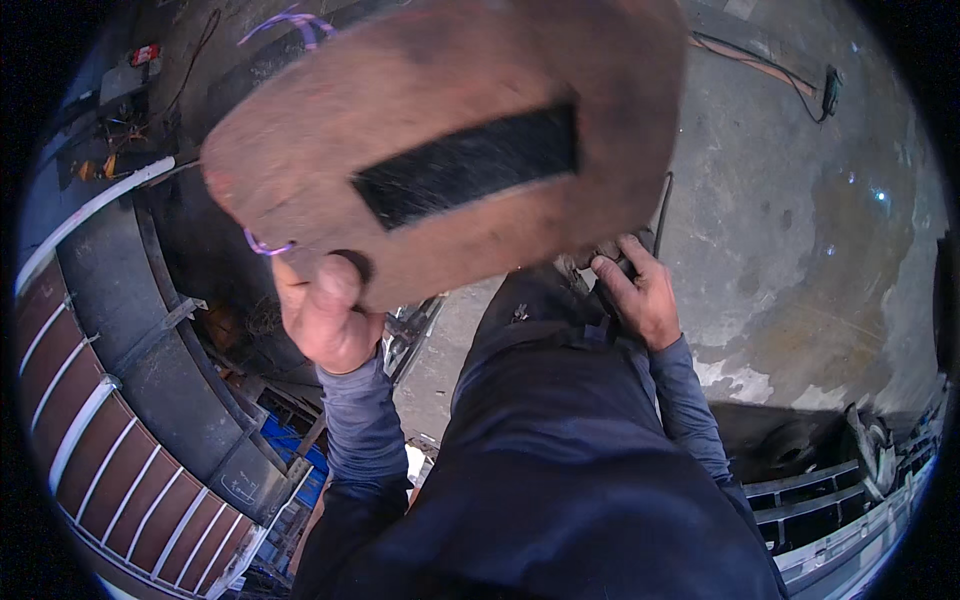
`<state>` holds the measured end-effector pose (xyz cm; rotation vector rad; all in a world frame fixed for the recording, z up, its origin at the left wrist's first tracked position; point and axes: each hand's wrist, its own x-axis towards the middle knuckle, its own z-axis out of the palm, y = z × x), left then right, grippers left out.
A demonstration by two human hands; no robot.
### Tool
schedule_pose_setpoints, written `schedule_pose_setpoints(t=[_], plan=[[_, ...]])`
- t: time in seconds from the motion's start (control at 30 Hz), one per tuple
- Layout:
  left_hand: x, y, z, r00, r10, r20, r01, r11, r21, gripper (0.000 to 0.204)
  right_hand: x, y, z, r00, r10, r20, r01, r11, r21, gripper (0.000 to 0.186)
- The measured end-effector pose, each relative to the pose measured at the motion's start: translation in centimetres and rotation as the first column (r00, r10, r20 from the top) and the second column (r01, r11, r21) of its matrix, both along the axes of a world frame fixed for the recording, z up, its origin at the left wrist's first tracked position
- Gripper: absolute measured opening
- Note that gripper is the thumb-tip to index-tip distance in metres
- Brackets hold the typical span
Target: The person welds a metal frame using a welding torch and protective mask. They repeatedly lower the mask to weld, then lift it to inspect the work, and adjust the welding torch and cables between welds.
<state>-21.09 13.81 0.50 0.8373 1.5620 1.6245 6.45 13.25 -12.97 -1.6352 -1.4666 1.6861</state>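
While the right side is taken up by grey concrete floor (760,270), patchy with stains, the lower left is filled by a brown panel with white bars (120,480), its curve probably exaggerated by the lens. Lower middle is covered by the person's dark clothing (560,440).

Upper middle: brown board (450,110) is held up above the floor, tilted, slightly blurred; whatever lies behind it is blocked. Dark rectangular window (465,165) is set in its face.

Board is clamped at its lower-left corner by the left hand (330,315): thumb laid on the front face, most of the fingers hidden behind. Right hand (645,295) is placed just below the board's lower-right edge, fingers curled, thumb near the forefinger; the fingertip area is half covered, so whether anything is gripped cannot be told. Purple wire (268,245) is looped at the board edge, near the left thumb.

Handling, as judged: board is supported at one corner only, so swing is likely; wrist should be locked and the pinch kept firm. Thumb and wire should be kept off the window. Right knuckles should be given clearance from the board's lower edge, and sight should be lined up through the window.
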Motion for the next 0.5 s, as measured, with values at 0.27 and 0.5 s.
schedule_pose_setpoints(t=[0.27,0.5], plan=[[-2.6,2.0,1.4,0.983,0.156,0.097,-0.172,0.965,0.195,0.053,0.6,0.7,-0.7,0.989,-0.031,-0.141,0.007,0.985,-0.172,0.049],[-3.0,1.7,0.9,0.987,0.145,0.070,-0.156,0.970,0.187,0.053,0.5,0.6,-1.6,0.993,-0.006,-0.118,-0.011,0.990,-0.143,0.047]])
